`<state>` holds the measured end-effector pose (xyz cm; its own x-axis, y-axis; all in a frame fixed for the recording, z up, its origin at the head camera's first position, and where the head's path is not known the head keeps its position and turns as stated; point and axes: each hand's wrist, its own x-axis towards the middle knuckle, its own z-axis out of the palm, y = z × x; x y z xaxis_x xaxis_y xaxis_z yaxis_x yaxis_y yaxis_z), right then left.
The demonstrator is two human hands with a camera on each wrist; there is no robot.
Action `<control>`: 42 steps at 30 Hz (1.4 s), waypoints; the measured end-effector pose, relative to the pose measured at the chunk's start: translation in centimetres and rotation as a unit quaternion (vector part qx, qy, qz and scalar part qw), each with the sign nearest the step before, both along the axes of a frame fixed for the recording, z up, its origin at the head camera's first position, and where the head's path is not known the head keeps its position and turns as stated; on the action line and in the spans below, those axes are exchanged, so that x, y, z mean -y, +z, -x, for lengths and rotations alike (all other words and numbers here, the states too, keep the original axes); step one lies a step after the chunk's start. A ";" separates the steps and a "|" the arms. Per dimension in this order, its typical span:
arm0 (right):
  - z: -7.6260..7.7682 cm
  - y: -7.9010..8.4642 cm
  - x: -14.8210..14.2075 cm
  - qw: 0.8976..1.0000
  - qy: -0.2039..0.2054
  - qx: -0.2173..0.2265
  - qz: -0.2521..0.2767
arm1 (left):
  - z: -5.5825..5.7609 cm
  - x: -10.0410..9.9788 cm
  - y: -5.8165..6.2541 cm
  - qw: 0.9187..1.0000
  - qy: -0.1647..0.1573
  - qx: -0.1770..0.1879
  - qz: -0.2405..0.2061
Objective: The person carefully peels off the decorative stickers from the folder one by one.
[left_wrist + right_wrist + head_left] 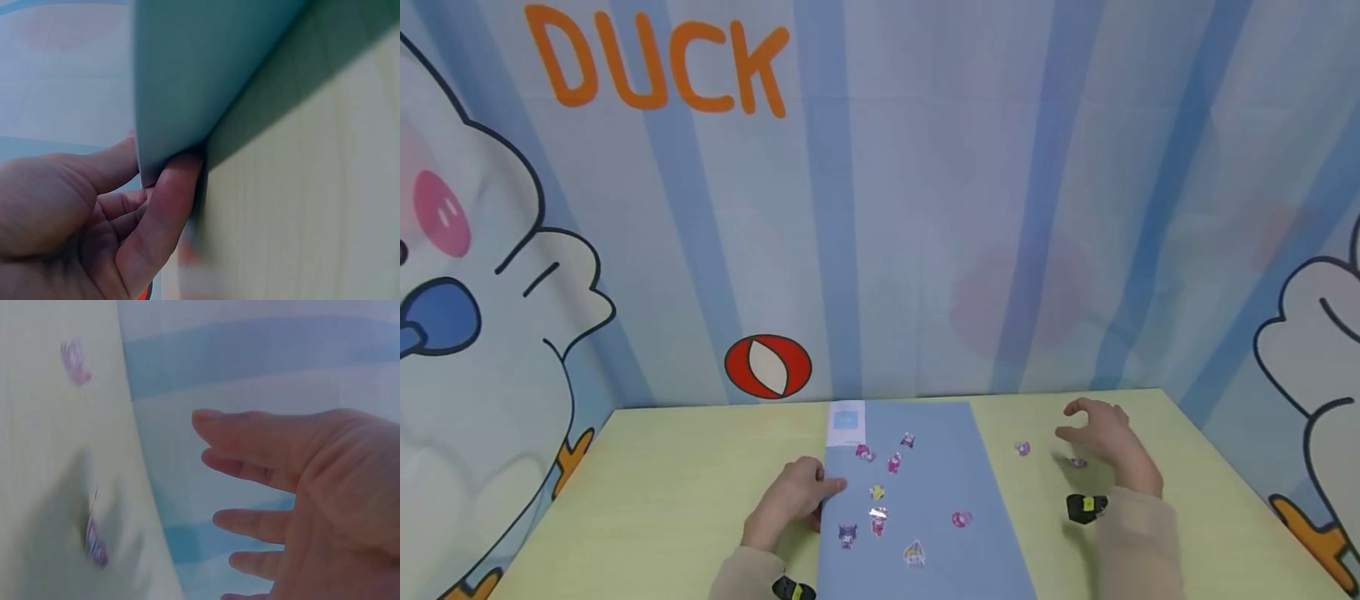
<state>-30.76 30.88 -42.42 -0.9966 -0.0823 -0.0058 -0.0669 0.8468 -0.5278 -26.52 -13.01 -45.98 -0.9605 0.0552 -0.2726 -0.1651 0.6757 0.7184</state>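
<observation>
While your left hand [793,490] pinched the blue sheet [940,471] and your right hand [1107,433] hung spread, tilting risked sliding any loose stickers [847,537].

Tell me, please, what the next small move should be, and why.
I would probably lower the right hand to the small sticker just below it: its fingers hold nothing, and the left hand grips the blue board by its edge.

My left hand [792,490] holds the left edge of the sheet [936,475] on the table [700,467]. Stickers [847,536] lie scattered across the sheet, a label [846,422] at its far left corner. To its right lie two loose stickers [1022,448], the outer one [1078,462] near my right hand [1103,430]. Behind the table hangs the backdrop [917,208].
</observation>
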 end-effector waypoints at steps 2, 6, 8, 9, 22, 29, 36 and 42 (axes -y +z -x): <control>0.1 0.4 1.2 0.999 0.022 -0.024 -0.008 | 0.0 0.0 0.0 1.000 -0.001 0.002 0.000; 0.4 1.0 3.8 0.996 0.060 -0.062 -0.013 | 0.1 0.0 0.1 1.000 0.003 0.000 0.003; 0.5 1.1 5.1 0.995 0.074 -0.066 -0.016 | 0.0 0.0 0.1 1.000 0.005 0.001 0.006; 0.5 1.2 5.7 0.995 0.077 -0.063 -0.016 | 0.0 0.0 0.1 1.000 0.006 0.001 0.005; 0.4 1.1 11.5 0.991 0.104 -0.054 -0.062 | -0.1 0.0 -0.1 1.000 0.001 0.008 0.001; 1.2 1.2 15.6 0.981 0.136 -0.056 -0.127 | 0.0 0.1 -0.2 1.000 0.001 0.003 -0.008; 2.5 0.3 18.5 0.962 0.180 -0.079 -0.192 | 0.1 0.2 -0.1 1.000 -0.001 -0.001 -0.009; 3.1 -1.2 20.3 0.940 0.189 -0.088 -0.271 | -0.1 0.1 -0.1 1.000 -0.008 -0.003 -0.022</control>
